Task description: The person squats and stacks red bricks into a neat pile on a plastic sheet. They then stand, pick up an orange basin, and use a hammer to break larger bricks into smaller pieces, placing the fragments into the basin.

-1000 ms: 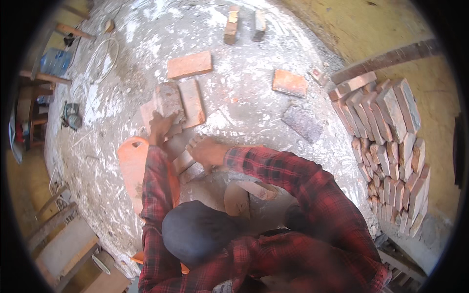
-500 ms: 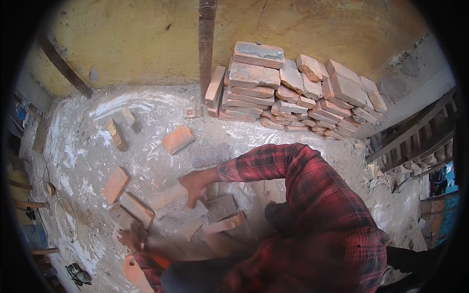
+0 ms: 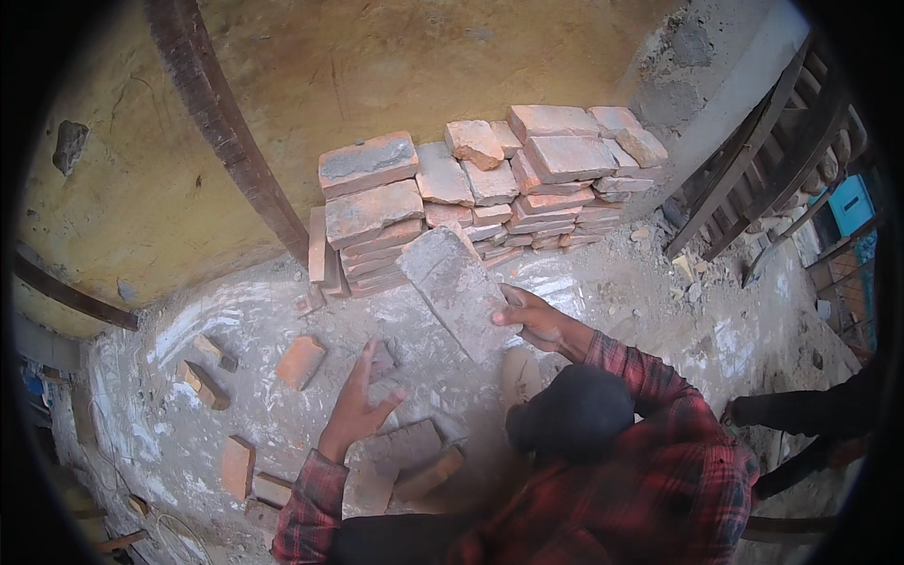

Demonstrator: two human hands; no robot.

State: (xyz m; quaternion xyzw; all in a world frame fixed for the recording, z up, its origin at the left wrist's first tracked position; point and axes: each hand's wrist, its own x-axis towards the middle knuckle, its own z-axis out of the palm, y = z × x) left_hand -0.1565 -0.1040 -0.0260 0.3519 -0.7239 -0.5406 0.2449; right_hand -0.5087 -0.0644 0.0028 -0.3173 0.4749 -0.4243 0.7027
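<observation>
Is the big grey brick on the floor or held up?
Held up: the right hand grips the grey brick by its edge, and it overlaps the brick stack behind.

Head-worn fisheye — downward, close

A dark wooden post (image 3: 229,129) stands by a stained yellow wall (image 3: 414,61).

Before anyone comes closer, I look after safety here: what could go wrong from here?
The raised brick seems gripped by the right hand alone, near one end, while the left hand is open and apart from it; it could tip or slip.
The brick stack against the wall looks uneven, with broken pieces in it, so a knock might dislodge some.
Loose bricks on the floor, like the orange one, could trip someone.
</observation>
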